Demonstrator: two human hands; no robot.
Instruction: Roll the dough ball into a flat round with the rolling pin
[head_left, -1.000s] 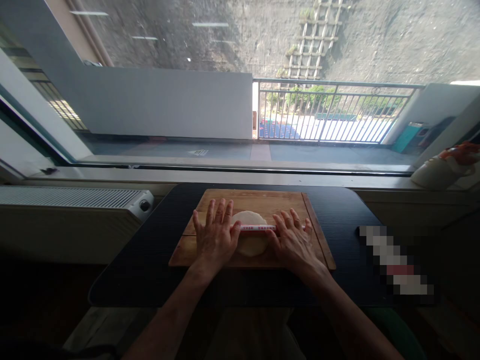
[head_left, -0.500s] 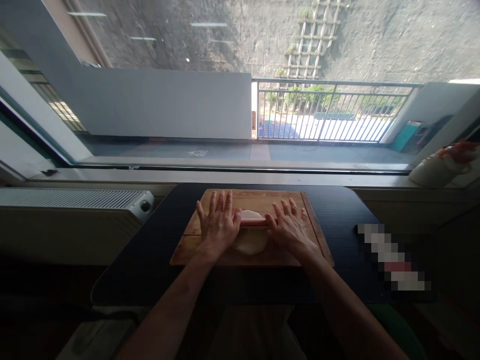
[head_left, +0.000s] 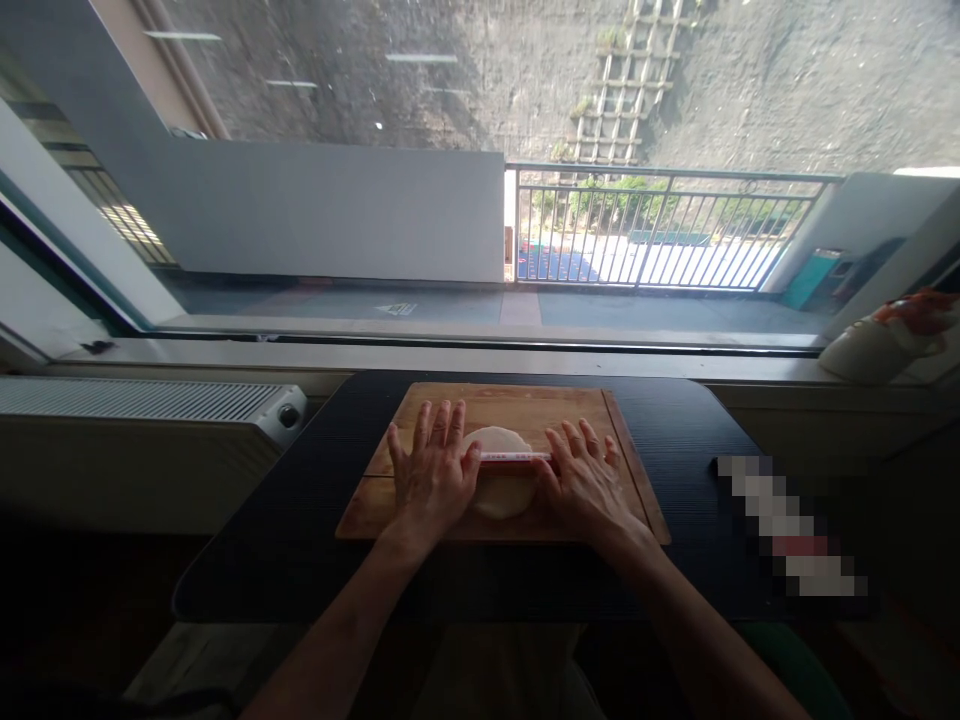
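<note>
A flat round of pale dough [head_left: 504,497] lies on a wooden board [head_left: 525,397]. Across its middle runs a slim red rolling pin [head_left: 514,458] with a white printed strip facing up. My left hand [head_left: 433,475] lies flat over the pin's left end, fingers stretched and spread. Over the right end rests my right hand [head_left: 589,478], also flat with its fingers apart. Both palms hide the ends of the pin. Part of the dough shows beyond the pin and part on my side of it.
The board lies on a dark table [head_left: 292,530]. A pixelated pale object [head_left: 787,525] is at the table's right side. Behind stand a windowsill [head_left: 450,355] and window, with a radiator [head_left: 142,400] at left and a pale pot [head_left: 862,345] at right.
Both hands have moved slightly toward me with the rolling pin. It has turned, so its white printed strip shows where red did before. The view has shifted slightly.
</note>
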